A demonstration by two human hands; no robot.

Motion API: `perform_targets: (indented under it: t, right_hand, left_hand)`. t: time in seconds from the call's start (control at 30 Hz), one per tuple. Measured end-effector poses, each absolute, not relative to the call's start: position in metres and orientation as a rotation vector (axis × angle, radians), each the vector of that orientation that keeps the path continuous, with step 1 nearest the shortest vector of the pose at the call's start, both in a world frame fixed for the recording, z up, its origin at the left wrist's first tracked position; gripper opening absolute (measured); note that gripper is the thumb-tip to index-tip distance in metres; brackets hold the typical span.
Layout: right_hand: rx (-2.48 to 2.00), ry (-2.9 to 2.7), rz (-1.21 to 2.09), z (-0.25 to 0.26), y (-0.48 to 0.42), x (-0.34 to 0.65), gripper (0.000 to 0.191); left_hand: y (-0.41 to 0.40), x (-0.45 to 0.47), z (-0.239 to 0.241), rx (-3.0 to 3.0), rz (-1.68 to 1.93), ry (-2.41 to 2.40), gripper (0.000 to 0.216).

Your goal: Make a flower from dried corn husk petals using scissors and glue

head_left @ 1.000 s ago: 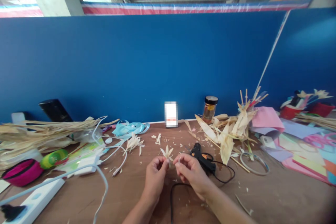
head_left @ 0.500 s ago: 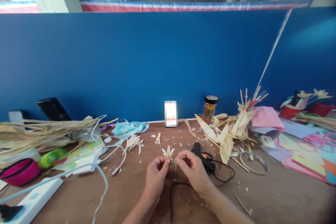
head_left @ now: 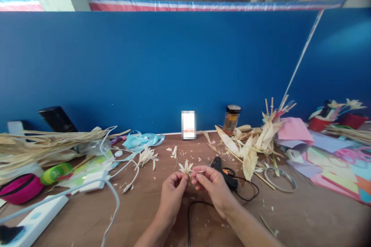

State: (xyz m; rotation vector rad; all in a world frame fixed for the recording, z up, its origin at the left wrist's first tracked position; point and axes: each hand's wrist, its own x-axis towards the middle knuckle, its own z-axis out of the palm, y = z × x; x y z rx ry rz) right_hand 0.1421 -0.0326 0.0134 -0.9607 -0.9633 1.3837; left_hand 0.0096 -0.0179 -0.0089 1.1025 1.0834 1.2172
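Note:
My left hand (head_left: 171, 194) pinches the base of a small pale corn-husk flower (head_left: 185, 167), held just above the brown table (head_left: 304, 216). My right hand (head_left: 213, 189) is closed beside it, its fingertips pinching a thin husk petal (head_left: 200, 170) against the flower's right side. The two hands touch at the fingertips. A black glue gun (head_left: 224, 173) lies right behind my right hand, and its black cord (head_left: 191, 210) loops under my wrists.
Dried husk strips (head_left: 37, 144) lie piled at left with a white power strip (head_left: 34, 218), white cables (head_left: 114, 197), a pink pouch (head_left: 20, 188) and light-blue ribbon (head_left: 143, 140). Loose husks (head_left: 252, 144), a jar (head_left: 231, 119), a wire ring (head_left: 280, 179) and coloured paper (head_left: 339, 158) sit right. A blue partition (head_left: 174, 65) backs the table.
My right hand has moved left until its fingertips meet my left hand's, bringing the thin petal against the flower. The left hand has stayed almost still.

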Motion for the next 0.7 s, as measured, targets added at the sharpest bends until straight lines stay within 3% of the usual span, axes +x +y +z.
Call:
perform_targets:
  t: [0.7]
  right_hand:
    - [-1.063, -1.178, 1.176, 0.004, -0.032, 0.140, 0.010]
  left_hand:
    - [-0.018, 0.012, -0.011, 1.102, 1.161, 1.032, 0.020]
